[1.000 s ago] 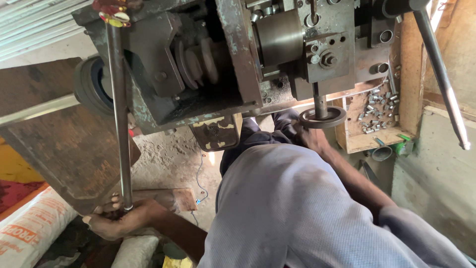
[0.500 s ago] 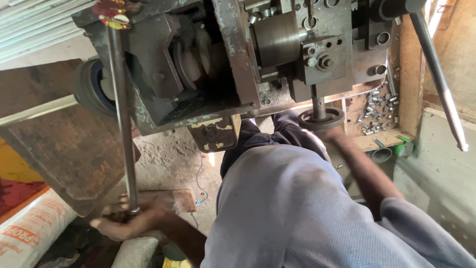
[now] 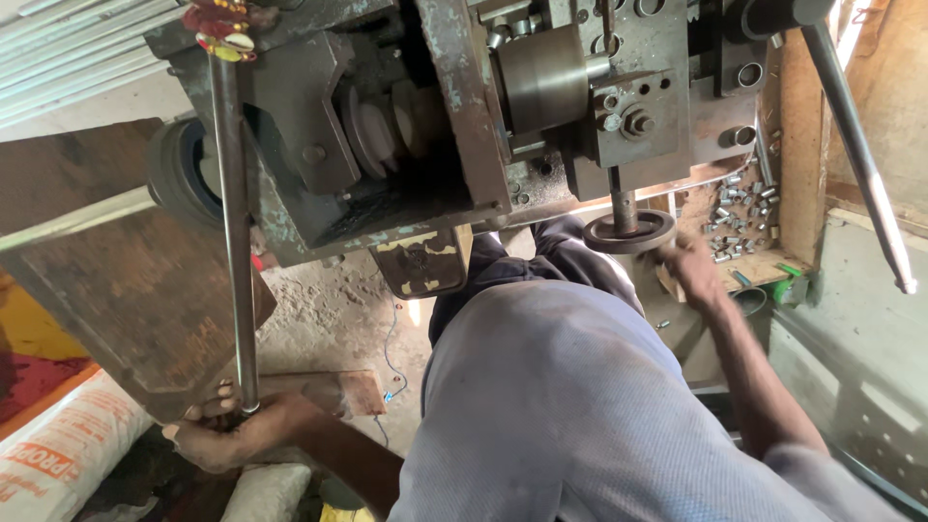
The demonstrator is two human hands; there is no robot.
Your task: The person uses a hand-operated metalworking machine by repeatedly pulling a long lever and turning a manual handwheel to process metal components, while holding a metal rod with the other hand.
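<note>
My left hand [image 3: 227,432] is at the lower left, closed around the bottom end of a long steel rod [image 3: 236,242] that hangs down from the machine. My right hand [image 3: 692,271] is blurred, just right of a round dark handwheel [image 3: 630,233] on a short vertical shaft under the machine's head. Its fingers look curled, but I cannot tell whether they hold anything. The greasy grey-green machine [image 3: 435,116] fills the top of the view. My grey shirt [image 3: 561,406] covers the lower middle.
A wooden tray of several small metal sleeves [image 3: 737,215] sits behind my right hand. A second long lever [image 3: 860,155] slants down at the far right. A rusty steel plate [image 3: 116,290] and a white sack [image 3: 58,454] are at the left. Below is a dusty concrete floor [image 3: 338,319].
My right hand has moved from under the handwheel to its right side. My left hand stays on the rod's lower end, and the view has shifted slightly.
</note>
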